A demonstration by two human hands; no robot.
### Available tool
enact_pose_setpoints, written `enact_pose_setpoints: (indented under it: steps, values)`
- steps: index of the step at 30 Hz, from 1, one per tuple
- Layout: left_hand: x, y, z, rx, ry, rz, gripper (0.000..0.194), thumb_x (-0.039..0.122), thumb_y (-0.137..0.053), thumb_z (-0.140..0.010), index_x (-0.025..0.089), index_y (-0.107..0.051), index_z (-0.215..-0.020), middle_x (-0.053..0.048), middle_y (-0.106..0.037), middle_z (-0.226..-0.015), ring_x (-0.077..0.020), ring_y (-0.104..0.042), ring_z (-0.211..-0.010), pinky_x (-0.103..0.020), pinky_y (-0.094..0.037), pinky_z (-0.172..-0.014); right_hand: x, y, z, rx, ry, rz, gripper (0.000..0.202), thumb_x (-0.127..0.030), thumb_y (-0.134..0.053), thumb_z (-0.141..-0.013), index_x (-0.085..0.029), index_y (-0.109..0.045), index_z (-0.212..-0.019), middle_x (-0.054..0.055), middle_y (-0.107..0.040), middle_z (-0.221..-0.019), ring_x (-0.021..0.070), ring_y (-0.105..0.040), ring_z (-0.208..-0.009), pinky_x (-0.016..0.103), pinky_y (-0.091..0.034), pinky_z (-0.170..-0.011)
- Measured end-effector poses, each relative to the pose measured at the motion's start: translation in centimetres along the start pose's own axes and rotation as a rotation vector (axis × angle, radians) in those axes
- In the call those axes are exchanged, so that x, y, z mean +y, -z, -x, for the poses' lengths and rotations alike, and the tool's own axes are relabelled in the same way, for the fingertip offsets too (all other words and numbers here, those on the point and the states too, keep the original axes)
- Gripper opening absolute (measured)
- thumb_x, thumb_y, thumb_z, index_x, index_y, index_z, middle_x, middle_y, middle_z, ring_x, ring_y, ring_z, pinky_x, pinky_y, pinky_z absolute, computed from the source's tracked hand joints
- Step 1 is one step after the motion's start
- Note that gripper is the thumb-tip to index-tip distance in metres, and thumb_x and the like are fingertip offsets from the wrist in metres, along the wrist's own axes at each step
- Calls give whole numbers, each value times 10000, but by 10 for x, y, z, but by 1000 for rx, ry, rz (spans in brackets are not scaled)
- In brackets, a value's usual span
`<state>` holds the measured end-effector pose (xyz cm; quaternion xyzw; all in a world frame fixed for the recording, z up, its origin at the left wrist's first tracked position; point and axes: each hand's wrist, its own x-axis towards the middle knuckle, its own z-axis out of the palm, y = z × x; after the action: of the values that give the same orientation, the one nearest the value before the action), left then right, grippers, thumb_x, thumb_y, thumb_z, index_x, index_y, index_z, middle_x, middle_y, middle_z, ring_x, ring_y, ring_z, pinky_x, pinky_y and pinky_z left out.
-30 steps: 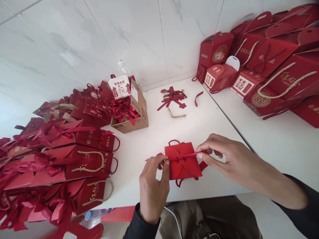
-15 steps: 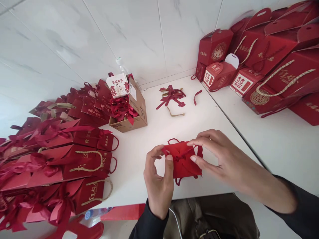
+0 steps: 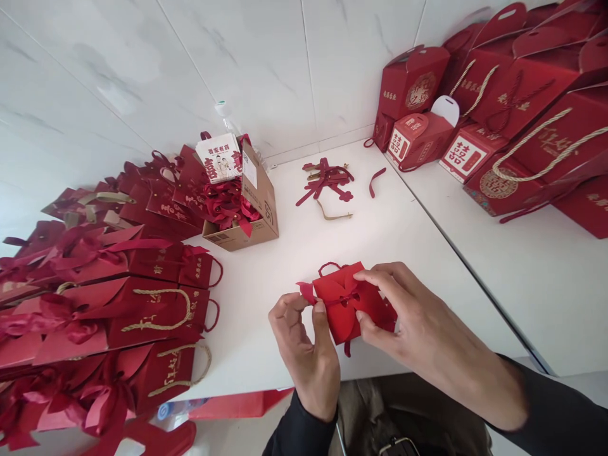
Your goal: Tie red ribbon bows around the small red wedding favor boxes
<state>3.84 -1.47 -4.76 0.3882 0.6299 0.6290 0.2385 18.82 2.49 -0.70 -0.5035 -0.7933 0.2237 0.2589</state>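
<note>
A small red box (image 3: pixel 344 310) with curved top flaps and cord handles is between my hands near the table's front edge. A dark red ribbon (image 3: pixel 308 292) runs through the slots at the middle of its top. My left hand (image 3: pixel 308 342) pinches the ribbon's end at the box's left side. On the right, my right hand (image 3: pixel 403 310) has its thumb and fingers on the box top, close to the knot area. The underside of the box is hidden.
Rows of red boxes with ribbons (image 3: pixel 104 316) fill the left. A cardboard box (image 3: pixel 259 202) holds ribbons and cards. Loose red straps (image 3: pixel 327 180) lie at the back centre. Red gift boxes (image 3: pixel 517 101) are stacked at right, beyond a table seam (image 3: pixel 456 250).
The ribbon end has come out to the left in my left hand. The box has turned slightly, and my right hand has moved left over its top.
</note>
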Motion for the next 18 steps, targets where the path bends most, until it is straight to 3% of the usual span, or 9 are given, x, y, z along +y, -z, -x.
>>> enact_pose_setpoints:
  steps: [6, 9, 12, 15, 18]
  values:
    - [2, 3, 0, -25, 29, 4, 204, 274, -665, -961, 260, -543, -1125, -27, -626, -1030, -154, -642, -951, -285, -525, -842, 1, 1, 3, 8, -8, 4, 383, -195, -550, -919, -207, -509, -1300, 107, -586, -1192, 237, -719, -916, 405, -645, -745]
    - [12, 12, -7, -122, -86, -190, 144, 254, -589, -1003, 265, -618, -1143, -40, -630, -1091, -180, -607, -1020, -314, -493, -889, 3, 4, 4, 3, 26, 14, 387, -193, -549, -945, -227, -491, -1326, 106, -573, -1208, 246, -687, -992, 410, -627, -787]
    - [27, 19, -15, -114, -266, -421, 203, 207, -583, -988, 263, -659, -1168, -49, -562, -1076, -202, -555, -1016, -341, -467, -884, 3, 8, 2, 5, 84, -4, 260, -192, -527, -991, -241, -525, -1247, 94, -562, -1171, 248, -644, -1025, 427, -595, -843]
    - [37, 17, -21, -280, -412, -560, 212, 135, -603, -951, 254, -703, -1095, -57, -525, -1074, -218, -527, -1015, -371, -458, -886, 3, 9, -2, -17, 140, -25, 137, -145, -503, -1010, -236, -559, -1096, 67, -572, -1052, 233, -630, -934, 419, -574, -800]
    - [36, 11, -25, -473, -455, -596, 196, 91, -617, -925, 231, -709, -1027, -66, -567, -1074, -234, -521, -1006, -405, -462, -888, 3, 8, -8, -44, 161, -9, 144, -105, -520, -996, -219, -574, -1066, 54, -571, -988, 229, -624, -853, 423, -565, -752]
